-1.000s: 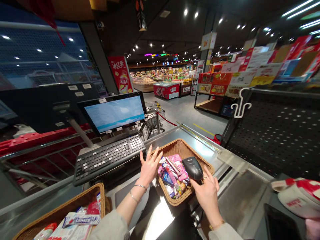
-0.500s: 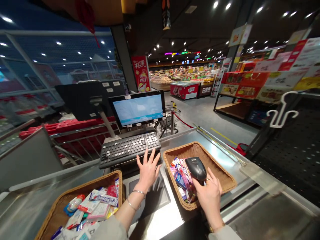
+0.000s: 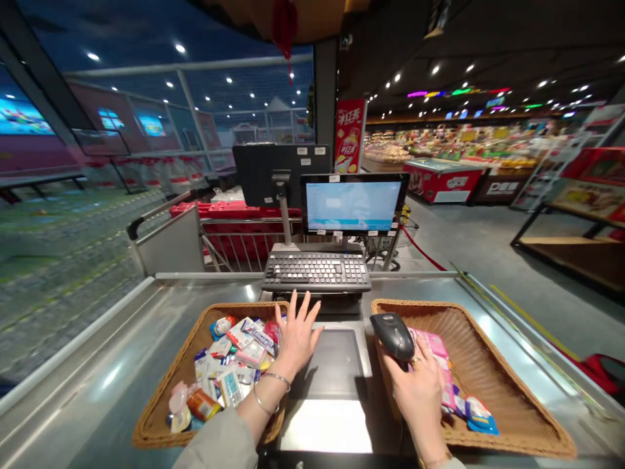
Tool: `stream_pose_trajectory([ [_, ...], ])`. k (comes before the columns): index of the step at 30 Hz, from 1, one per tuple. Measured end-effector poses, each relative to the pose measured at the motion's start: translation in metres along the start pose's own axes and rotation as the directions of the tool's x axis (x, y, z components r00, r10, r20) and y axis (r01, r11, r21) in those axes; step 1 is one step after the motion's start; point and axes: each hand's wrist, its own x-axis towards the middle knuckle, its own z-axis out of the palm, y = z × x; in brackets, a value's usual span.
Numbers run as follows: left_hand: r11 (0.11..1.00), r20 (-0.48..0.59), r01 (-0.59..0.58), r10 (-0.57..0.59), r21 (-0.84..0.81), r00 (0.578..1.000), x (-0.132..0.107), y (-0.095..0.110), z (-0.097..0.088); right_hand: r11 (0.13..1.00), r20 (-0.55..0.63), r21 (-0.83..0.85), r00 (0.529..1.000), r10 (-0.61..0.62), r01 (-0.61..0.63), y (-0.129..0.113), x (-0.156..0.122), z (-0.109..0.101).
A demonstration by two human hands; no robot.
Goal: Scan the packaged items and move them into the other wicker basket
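My right hand grips a black handheld barcode scanner, held over the left side of the right wicker basket. Pink and blue snack packets lie in that basket, partly hidden by the hand. My left hand hovers with fingers spread, holding nothing, over the right rim of the left wicker basket. Inside that basket is a pile of small packaged sweets and snacks, among them an orange-brown packet.
Between the baskets a grey scanner plate is set in the metal counter. Behind it stand a black keyboard and a lit monitor. Shopping carts and a red freezer are farther back.
My view has turned left, so more of the left basket shows. The left hand remains spread and has shifted from near the keyboard toward the left basket. The right hand keeps the scanner.
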Motion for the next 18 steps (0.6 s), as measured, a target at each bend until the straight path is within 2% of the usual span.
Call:
stream_pose_trajectory([
  [8, 0.984, 0.053, 0.152, -0.157, 0.090, 0.986, -0.039, -0.046, -0.020, 0.993, 0.129, 0.052, 0.985, -0.115, 0.110, -0.030, -0.012, 0.028],
  [13, 0.953, 0.066, 0.264, -0.276, 0.150, 0.959, -0.062, -0.080, -0.031, 0.978, 0.205, 0.084, 0.958, -0.203, 0.189, -0.045, -0.019, 0.044],
  [18, 0.916, 0.103, 0.337, -0.365, 0.220, 0.925, -0.085, -0.114, -0.039, 0.970, 0.233, 0.114, 0.943, -0.237, 0.216, -0.060, -0.028, 0.056],
])
